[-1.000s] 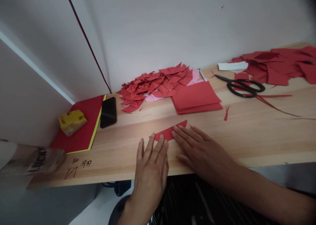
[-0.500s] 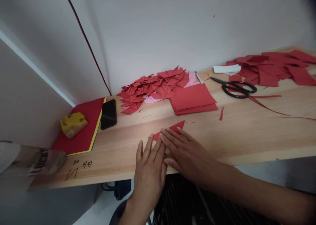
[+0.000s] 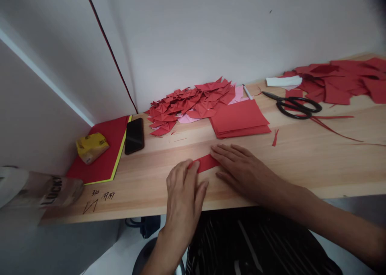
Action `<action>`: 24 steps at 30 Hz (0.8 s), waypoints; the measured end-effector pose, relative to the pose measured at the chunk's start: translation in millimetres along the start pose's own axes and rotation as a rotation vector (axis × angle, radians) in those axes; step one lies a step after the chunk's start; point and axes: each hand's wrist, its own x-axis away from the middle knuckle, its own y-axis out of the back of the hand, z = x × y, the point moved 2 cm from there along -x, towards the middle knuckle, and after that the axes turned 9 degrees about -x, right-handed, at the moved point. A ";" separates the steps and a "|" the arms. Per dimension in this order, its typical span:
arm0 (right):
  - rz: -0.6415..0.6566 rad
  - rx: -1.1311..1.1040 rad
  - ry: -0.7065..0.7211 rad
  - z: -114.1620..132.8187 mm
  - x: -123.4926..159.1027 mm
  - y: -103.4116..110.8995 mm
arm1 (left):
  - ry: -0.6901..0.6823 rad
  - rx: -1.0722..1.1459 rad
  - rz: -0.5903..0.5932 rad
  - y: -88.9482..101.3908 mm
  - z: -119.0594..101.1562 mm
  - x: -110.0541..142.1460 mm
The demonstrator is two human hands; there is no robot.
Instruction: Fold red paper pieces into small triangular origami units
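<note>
A folded piece of red paper point(image 3: 206, 163) lies on the wooden tabletop, its two ends covered by my hands. My left hand point(image 3: 182, 196) rests on the left end, fingers slightly bent and thumb held apart. Over the right end, my right hand point(image 3: 243, 170) lies nearly flat with its fingers stretched out. Only the middle strip of the paper shows between them. Behind it sit a stack of red paper sheets point(image 3: 239, 120) and a heap of folded red paper pieces point(image 3: 193, 102).
Black-handled scissors point(image 3: 298, 107) lie at the right, near thin red strips and a pile of red paper pieces point(image 3: 337, 84). At the left are a phone point(image 3: 134, 136), a yellow wrapped packet point(image 3: 93, 147) on a red sheet, and a clear bottle point(image 3: 52, 188).
My hands have moved apart, the right one to the right. The folded paper, seen as a pointed triangle before, now shows as a strip between them. The view has shifted slightly.
</note>
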 end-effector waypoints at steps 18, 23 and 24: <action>-0.031 -0.357 -0.151 -3.5 -13.7 10.1 | 0.082 0.182 -0.050 -6.4 -8.8 -27.3; -0.077 -0.411 -0.118 -4.1 -8.5 13.3 | 0.053 0.002 -0.176 -5.6 -17.2 -24.4; -0.085 -0.399 -0.109 -4.4 -6.6 12.9 | 0.043 -0.020 -0.201 -6.2 -18.3 -23.4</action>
